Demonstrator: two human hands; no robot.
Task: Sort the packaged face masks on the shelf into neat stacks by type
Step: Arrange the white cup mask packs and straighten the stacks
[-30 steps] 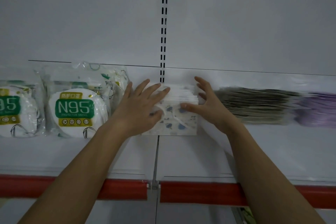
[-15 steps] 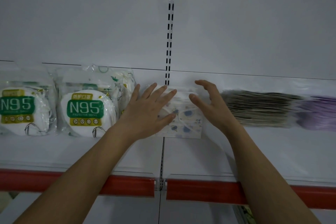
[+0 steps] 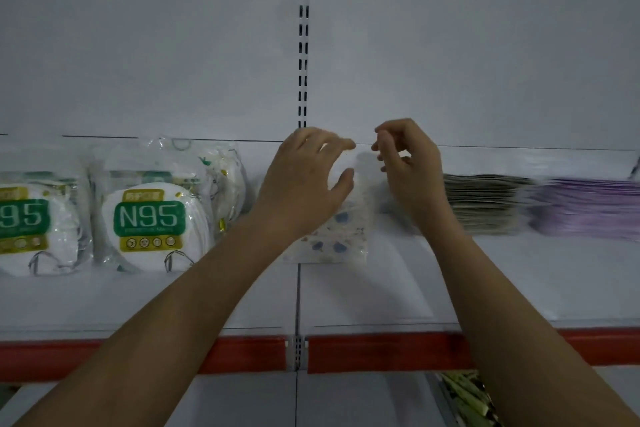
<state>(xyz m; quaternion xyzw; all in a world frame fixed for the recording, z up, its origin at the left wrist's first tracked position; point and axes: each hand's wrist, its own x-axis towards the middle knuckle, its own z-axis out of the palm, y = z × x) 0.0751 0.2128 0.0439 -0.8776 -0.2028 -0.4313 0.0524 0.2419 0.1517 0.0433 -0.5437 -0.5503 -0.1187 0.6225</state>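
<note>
- Two hands hang above the shelf (image 3: 381,295), raised over the patterned mask stack (image 3: 341,236); neither visibly touches it.
- The left hand (image 3: 301,184) has its fingers loosely spread and bent forward, thumb held apart at about 3 o'clock from the palm, holding nothing.
- The right hand (image 3: 410,166) has its fingers curled inward toward the thumb (the tips are blurred, so whether they pinch something thin cannot be told).
- The fingertips of the two hands face each other across a small gap, near the line where the shelf meets the white back panel (image 3: 450,45).
- The patterned mask stack, white with blue and pale blotches, lies flat on the shelf at 6 o'clock from that gap, partly hidden behind the left wrist.
- At 9 o'clock from the left hand stands a clear pack of white masks with a printed pattern (image 3: 221,180), leaning behind an N95 pack (image 3: 152,218) with a green label.
- A second N95 pack (image 3: 27,222) sits further toward 9 o'clock, cut by the frame edge.
- At 3 o'clock from the right hand lies a flat grey-beige mask stack (image 3: 485,204), just beside the wrist, and beyond it a purple mask stack (image 3: 588,211), the two side by side (both blurred).
- A slotted upright (image 3: 303,45) runs up the back panel at 12 o'clock from the left hand.
- The shelf's front edge carries a red strip (image 3: 381,354).
</note>
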